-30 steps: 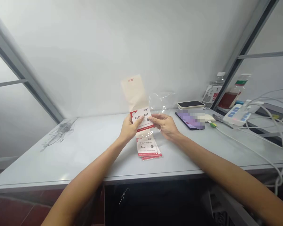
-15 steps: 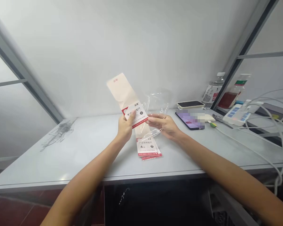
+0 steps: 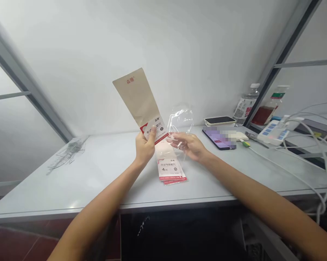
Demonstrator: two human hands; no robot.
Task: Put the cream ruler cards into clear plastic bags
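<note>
My left hand (image 3: 144, 146) is closed on the lower end of a long beige card (image 3: 139, 99) with a red and white label, held up and tilted to the left above the table. My right hand (image 3: 188, 144) pinches a clear plastic sleeve (image 3: 181, 122) just to the right of the card. The card and the sleeve are apart. Below both hands a small stack of similar red and white cards (image 3: 171, 168) lies flat on the grey table (image 3: 98, 174).
A dark phone (image 3: 219, 139) and a second device (image 3: 220, 120) lie right of my hands. Two bottles (image 3: 246, 103) stand at the back right. A power strip (image 3: 273, 131) with white cables (image 3: 302, 174) is at the right. A bundle of thin wires (image 3: 67, 154) lies at the left.
My left hand has drawn the card up and to the left, out of the clear sleeve. The sleeve stays in my right hand and now hangs empty.
</note>
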